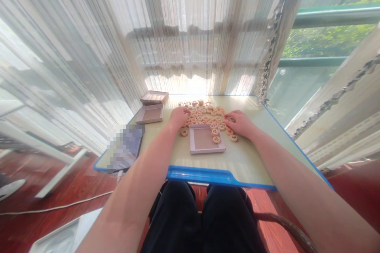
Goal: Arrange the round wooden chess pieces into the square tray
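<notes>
Round, pale wooden discs [205, 118] bear red or black characters. These are too small and blurred to read.

Round pieces [206, 118]: markings mostly too small for me to read. Flat device [130, 146]: face lost in pixel blocks. Left hand [179, 117], right hand [239, 121]: hold on pieces unclear. White-rimmed object [63, 233]: cut off below. Foliage [329, 40]: blurred.
</notes>
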Motion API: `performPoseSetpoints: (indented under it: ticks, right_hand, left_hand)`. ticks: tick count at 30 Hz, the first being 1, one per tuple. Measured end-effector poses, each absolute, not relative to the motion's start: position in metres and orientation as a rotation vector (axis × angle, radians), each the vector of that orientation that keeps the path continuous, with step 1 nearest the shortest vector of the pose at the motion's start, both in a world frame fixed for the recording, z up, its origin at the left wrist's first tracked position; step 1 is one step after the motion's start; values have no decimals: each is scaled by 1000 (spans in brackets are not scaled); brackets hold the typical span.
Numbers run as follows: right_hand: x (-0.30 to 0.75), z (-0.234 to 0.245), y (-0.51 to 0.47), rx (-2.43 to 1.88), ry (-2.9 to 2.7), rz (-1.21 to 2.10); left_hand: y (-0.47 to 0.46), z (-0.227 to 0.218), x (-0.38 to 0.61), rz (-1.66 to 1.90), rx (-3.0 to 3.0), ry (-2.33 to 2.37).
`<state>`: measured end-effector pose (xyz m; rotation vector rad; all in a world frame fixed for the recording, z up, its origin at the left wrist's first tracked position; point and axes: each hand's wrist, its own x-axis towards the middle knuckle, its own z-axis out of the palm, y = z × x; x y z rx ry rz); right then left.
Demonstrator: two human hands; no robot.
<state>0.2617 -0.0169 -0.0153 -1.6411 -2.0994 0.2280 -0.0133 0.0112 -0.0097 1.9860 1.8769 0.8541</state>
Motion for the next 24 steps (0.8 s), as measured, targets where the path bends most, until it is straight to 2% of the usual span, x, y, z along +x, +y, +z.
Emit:
performPoseSetpoints:
  ticks: [10,15,24]
  right_hand:
    - [259,-11,-21,-1655,-2111,242]
    - [256,-13,-22,-1684,-2032,99]
    - [256,-18,-20,-1555,-1966,100]
  left_hand:
    - [12,-12,-13,835,2043,1859]
    - [12,-10,-11,836,2071,1862]
    - [10,-11,-6,837,2127,1849]
